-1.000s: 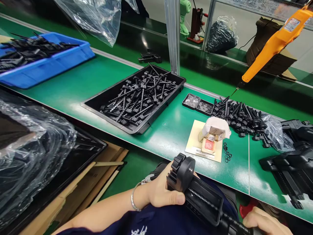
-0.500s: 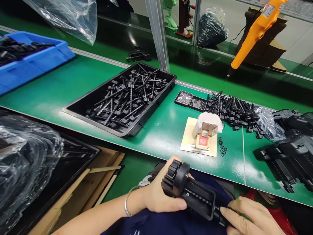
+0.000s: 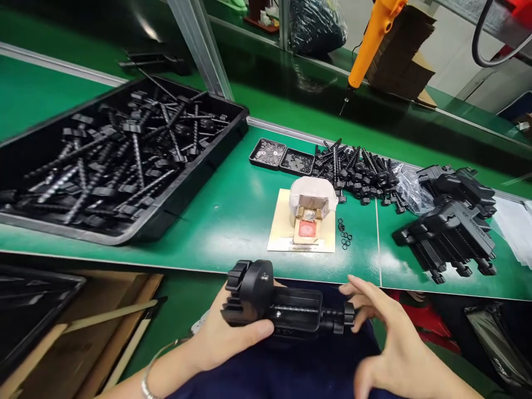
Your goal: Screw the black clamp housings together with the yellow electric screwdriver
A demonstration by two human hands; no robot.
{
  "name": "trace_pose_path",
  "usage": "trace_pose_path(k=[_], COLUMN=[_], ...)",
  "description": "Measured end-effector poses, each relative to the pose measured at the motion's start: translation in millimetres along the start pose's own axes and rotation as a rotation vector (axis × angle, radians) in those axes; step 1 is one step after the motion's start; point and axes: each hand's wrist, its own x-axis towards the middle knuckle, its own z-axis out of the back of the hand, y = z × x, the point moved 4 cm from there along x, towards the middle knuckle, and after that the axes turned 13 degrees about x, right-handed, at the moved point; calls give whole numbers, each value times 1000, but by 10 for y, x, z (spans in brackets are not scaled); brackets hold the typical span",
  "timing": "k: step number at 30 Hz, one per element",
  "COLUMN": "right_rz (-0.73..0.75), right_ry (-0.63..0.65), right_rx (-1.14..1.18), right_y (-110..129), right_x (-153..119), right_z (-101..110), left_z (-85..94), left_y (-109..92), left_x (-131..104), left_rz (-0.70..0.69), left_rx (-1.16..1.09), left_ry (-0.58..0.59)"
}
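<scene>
My left hand (image 3: 226, 339) grips a black plastic housing (image 3: 272, 302) with a gear-like round head and a threaded rod running through it, held over my lap below the table edge. My right hand (image 3: 388, 341) is beside the rod's right end, fingers spread, fingertips touching or nearly touching the knob there. A bracelet sits on my left wrist.
On the green table stand a black tray of threaded rods (image 3: 108, 149), two small trays of screws (image 3: 282, 158), a loose pile of rods (image 3: 357, 172), a wrapped block on a card (image 3: 310, 213), small black rings (image 3: 344, 239) and stacked black housings (image 3: 451, 221). An orange screwdriver (image 3: 369, 39) hangs above.
The view swung right and closer to the table. My right hand came off the rod's end and opened its fingers; the housing now lies more level in my left hand.
</scene>
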Motion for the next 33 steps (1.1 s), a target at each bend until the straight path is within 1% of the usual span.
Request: trace_pose_path(k=[2, 3, 5, 7, 8, 10, 12, 15, 18, 20, 22, 25, 27, 28, 30, 33], right_rz=[-75, -85, -51, -23, -34, -76, -75, -78, -99, -87, -94, -89, -74, -89, -117, -72], right_ry=[52, 84, 129, 103, 92, 98, 116, 107, 151, 128, 115, 157, 130, 117, 121, 158], right_rx=[-87, -128, -164, -159, -165, -214, -257, -294, -291, -282, -294, -289, -271, -269, -278, -240], right_y=[24, 36, 64, 74, 66, 41, 35, 32, 24, 32, 28, 17, 12, 0, -21, -1], right_x=[-10, -12, -7, 5, 9, 9, 4, -4, -7, -3, -1, -4, -5, -5, -1, 25], right_z=[0, -6, -20, -15, -14, -20, -32, -34, -56, -53, -52, -75, -72, -69, -76, -101], left_z=[-5, -14, -26, -30, -30, -34, -29, -16, 1, -1, -15, -10, 3, 11, 19, 36], left_y=[-51, -74, -103, -110, -106, -86, -42, 62, 146, 162, 145, 75, 30, 16, 5, 17], left_x=[7, 13, 21, 22, 19, 12, 9, 16, 25, 26, 22, 16, 13, 14, 20, 38], left_rz=[25, 25, 23, 36, 45, 54, 48, 18, -25, -37, -30, -11, 7, 14, 10, -30], left_rx=[-11, 0, 29, 22, 10, 5, 16, 15, 26, 21, 10, 53, 76, 79, 86, 151], left_ry=[19, 46, 79, 65, 48, 27, 13, 37, 57, 68, 79, 24, 0, 5, 54, 104])
